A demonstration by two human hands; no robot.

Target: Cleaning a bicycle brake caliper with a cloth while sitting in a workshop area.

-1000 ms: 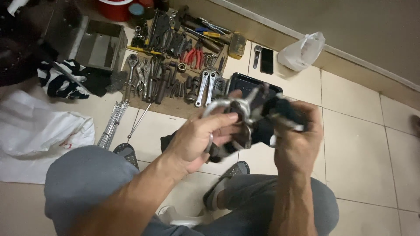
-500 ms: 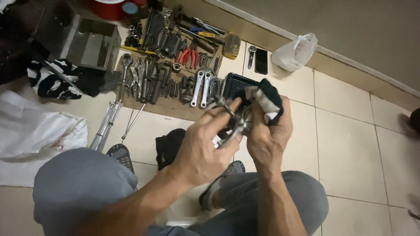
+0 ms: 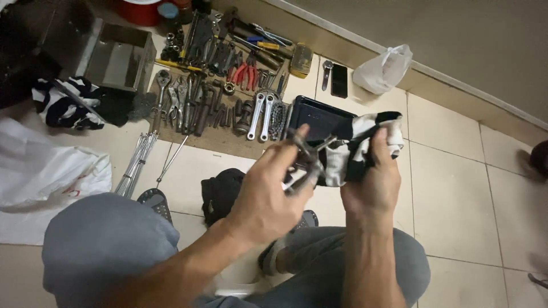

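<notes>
A: What is held, and where?

B: A small metal part (image 3: 308, 162), with thin arms sticking out, is pinched in the left hand (image 3: 268, 194), whose grip is closed narrowly around it. It is kept in the air above the knees, over the tiled floor (image 3: 451, 188). A black-and-white rag (image 3: 365, 148) is wrapped in the right hand (image 3: 371, 182), that grip being closed on the cloth, and the cloth is pressed against the part.

A: How is such wiping best done?

B: In all likelihood, the part would be held by one arm only, so that the other faces stay exposed to the cloth. It would be turned a little between strokes. A clean fold of the rag would be brought round once grease shows.

A: Anything to be minded?

B: The spread of tools (image 3: 222, 74) on the brown mat (image 3: 228, 142) lies just ahead; a dropped part could be lost among them.
</notes>
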